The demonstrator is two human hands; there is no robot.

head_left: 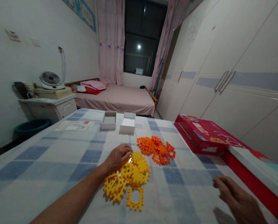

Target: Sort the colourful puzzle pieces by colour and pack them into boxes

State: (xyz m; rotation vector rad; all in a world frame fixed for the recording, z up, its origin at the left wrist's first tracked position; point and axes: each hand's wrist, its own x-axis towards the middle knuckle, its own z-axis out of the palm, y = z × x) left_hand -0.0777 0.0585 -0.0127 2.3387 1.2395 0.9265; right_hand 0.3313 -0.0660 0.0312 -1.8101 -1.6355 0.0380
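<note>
Two piles, apparently parted by colour: I log yellow pieces [140, 174] nearer, orange pieces [145, 146] beyond, on the cloth [173, 175]. Left hand [120, 155] touches the yellow — fingers bunched, grip unclear; right hand [238, 194], near the red box [187, 133] — fingers curled, any hold hidden.

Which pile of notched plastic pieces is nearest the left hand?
The yellow pile, directly at the left hand; the orange pile lies farther off, toward the red box.

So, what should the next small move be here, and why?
Probably nudge the yellow toothed plastic frame with the rounded opening into the jumbled yellow plastic heap: it sits out at the near edge, and the bare left hand is at that heap, while the orange plastic heap lies apart.
</note>
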